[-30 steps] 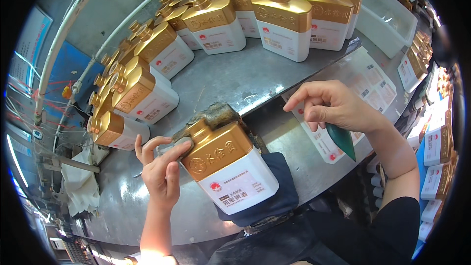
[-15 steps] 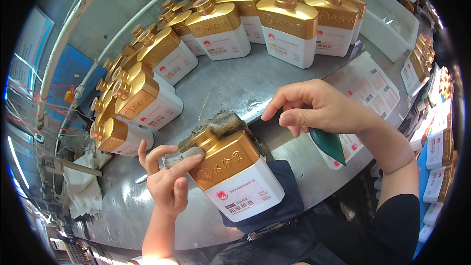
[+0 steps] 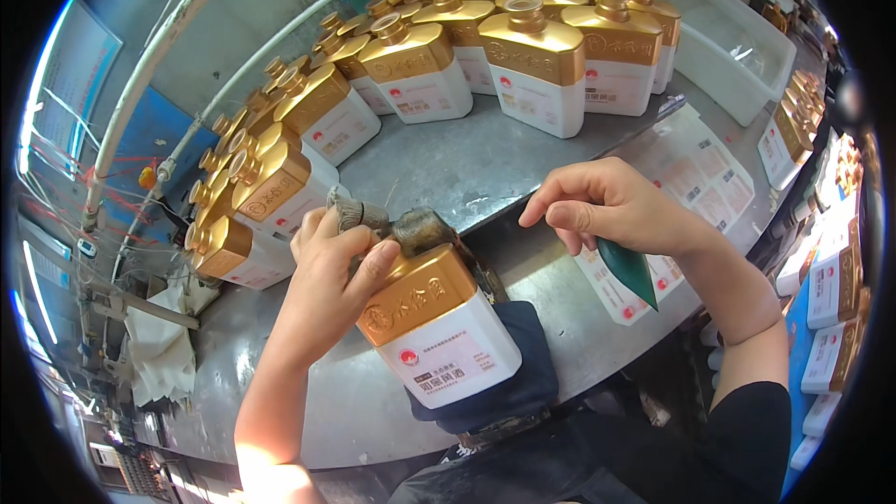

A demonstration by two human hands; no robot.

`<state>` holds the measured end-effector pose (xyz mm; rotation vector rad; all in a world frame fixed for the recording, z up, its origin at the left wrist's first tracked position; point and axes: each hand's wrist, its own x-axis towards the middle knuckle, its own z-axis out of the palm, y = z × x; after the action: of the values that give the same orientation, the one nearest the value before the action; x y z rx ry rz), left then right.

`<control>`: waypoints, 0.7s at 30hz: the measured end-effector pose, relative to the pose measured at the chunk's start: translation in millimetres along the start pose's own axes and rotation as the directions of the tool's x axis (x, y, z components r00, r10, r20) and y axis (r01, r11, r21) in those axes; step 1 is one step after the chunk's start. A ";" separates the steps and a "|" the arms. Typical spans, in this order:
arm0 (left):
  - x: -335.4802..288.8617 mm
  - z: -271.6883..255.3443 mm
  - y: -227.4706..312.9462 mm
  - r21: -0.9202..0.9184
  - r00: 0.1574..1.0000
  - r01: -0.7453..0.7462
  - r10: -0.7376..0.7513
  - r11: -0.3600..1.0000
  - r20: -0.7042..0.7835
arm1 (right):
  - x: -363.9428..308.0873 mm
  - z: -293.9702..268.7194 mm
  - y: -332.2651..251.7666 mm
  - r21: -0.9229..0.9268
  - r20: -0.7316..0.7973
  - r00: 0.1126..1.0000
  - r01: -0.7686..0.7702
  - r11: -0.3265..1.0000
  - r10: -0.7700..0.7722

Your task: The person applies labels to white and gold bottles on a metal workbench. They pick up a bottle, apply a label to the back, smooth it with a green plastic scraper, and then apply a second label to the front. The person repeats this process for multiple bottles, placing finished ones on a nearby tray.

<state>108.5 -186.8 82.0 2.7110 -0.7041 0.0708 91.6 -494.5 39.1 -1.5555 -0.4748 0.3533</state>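
Observation:
A white bottle with a gold shoulder [image 3: 448, 345] lies tilted on a dark blue cloth pad [image 3: 530, 355], its neck end against a worn, dark padded rest [image 3: 425, 229]. My left hand [image 3: 331, 271] closes over the bottle's neck, hiding it. A grey, ribbed, cloth-like piece [image 3: 359, 213] shows at its fingers; whether it is worn or held is unclear. To the right, my right hand [image 3: 607, 205] hovers apart from the bottle with bent fingers. A dark green pointed scraper [image 3: 627, 273] sticks out below its palm, its grip hidden by the hand.
Several matching bottles [image 3: 532, 75] stand in a curve across the metal table [image 3: 420, 149]. A sheet of printed labels [image 3: 691, 173] lies at the right, beyond it a translucent plastic bin [image 3: 728, 47]. White pipes [image 3: 140, 75] run along the left. More bottles [image 3: 831, 317] stand at far right.
My left hand has swung up and inward, from two fingers at the bottle's neck to covering it. The right hand still holds the scraper. The whole view has shifted slightly.

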 end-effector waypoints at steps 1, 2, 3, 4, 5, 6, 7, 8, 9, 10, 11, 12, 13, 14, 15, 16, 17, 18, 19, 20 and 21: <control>-4.6 -4.8 8.4 -0.052 0.999 -0.020 0.021 0.998 0.033 | -3.4 -0.3 -0.4 -0.005 0.000 1.000 0.008 1.000 -0.008; -9.6 -9.8 17.4 -0.104 0.997 -0.037 0.044 0.994 0.065 | -6.3 -0.9 -1.6 -0.009 0.000 1.000 0.016 1.000 -0.016; -16.3 -16.9 26.8 -0.150 0.993 -0.044 0.060 0.988 0.101 | -9.6 0.5 -2.1 -0.005 0.006 1.000 0.027 1.000 -0.027; -20.5 -23.5 35.1 -0.081 0.992 -0.076 0.083 0.994 0.092 | -13.1 1.3 -0.5 0.008 0.004 0.999 0.045 0.999 -0.045; -20.1 -26.4 41.5 -0.025 0.990 -0.119 0.121 0.993 0.077 | -18.2 -0.9 0.9 0.006 -0.008 0.998 0.058 0.998 -0.058; -18.7 -30.3 47.5 0.032 0.985 -0.160 0.158 0.987 0.064 | -24.1 -3.3 0.9 0.004 -0.020 0.997 0.071 0.997 -0.071; -16.6 -36.0 54.0 0.089 0.979 -0.199 0.195 0.976 0.052 | -31.7 -5.0 -0.2 -0.023 -0.048 0.996 0.068 0.997 -0.069; -7.7 -50.4 61.0 -0.044 0.996 -0.073 0.070 0.996 -0.056 | -40.8 -8.2 -0.9 -0.050 -0.081 0.994 0.065 0.997 -0.069; 3.3 -68.9 64.8 -0.191 0.987 0.055 -0.083 0.980 -0.141 | -48.1 -11.2 -1.3 -0.072 -0.102 0.993 0.057 0.996 -0.064; 19.7 -89.9 66.9 -0.086 0.967 -0.082 0.059 0.993 -0.247 | -55.3 -16.5 -6.6 -0.065 -0.075 0.997 0.022 0.998 -0.027; 33.7 -101.6 68.2 0.028 0.923 -0.198 0.196 0.980 -0.331 | -53.7 -13.0 -4.3 -0.019 -0.110 0.993 0.030 0.999 -0.032; 39.1 -90.1 69.1 -0.024 0.917 -0.244 0.222 0.970 -0.331 | -50.3 -8.0 -1.8 0.009 -0.137 0.990 0.032 0.999 -0.031; 39.7 -73.6 66.2 -0.070 0.911 -0.283 0.246 0.957 -0.331 | -45.3 -0.5 4.6 0.042 -0.158 0.987 0.038 0.998 -0.031; 32.9 -67.9 60.1 -0.008 0.918 -0.289 0.275 0.957 -0.284 | -32.2 12.5 24.7 0.099 -0.101 0.991 0.100 0.990 -0.090; 16.5 -48.3 57.7 -0.090 0.926 -0.302 0.269 0.949 -0.266 | -21.7 24.4 31.9 -0.031 -0.090 0.992 0.085 0.996 -0.087; -0.4 -27.0 53.3 -0.172 0.934 -0.304 0.258 0.937 -0.247 | -17.1 30.1 29.4 -0.057 -0.081 0.987 0.134 0.989 -0.138; -13.0 -27.0 61.2 -0.003 0.940 -0.319 0.316 0.948 -0.127 | -16.8 29.5 23.4 -0.098 -0.075 0.984 0.151 0.984 -0.159; -24.6 -21.8 61.9 0.138 0.965 -0.258 0.261 0.956 -0.007 | -11.7 31.1 15.1 -0.228 -0.073 0.975 0.190 0.955 -0.211; -22.4 -14.3 60.3 0.266 0.972 -0.234 0.229 0.935 0.048 | -3.7 31.1 5.5 -0.353 -0.062 0.962 0.227 0.908 -0.265; -13.3 -9.2 54.8 0.072 0.981 -0.192 0.193 0.979 -0.004 | 6.0 30.9 -4.6 -0.469 -0.043 0.947 0.263 0.843 -0.319; -10.7 -3.1 46.2 -0.127 0.991 -0.134 0.129 0.983 -0.047 | 19.9 31.9 -12.9 -0.611 -0.046 0.929 0.265 0.746 -0.368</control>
<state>76.9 -218.7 97.8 2.5312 -0.8457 0.1049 91.7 -456.8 51.9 -2.0506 -0.7597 -0.2249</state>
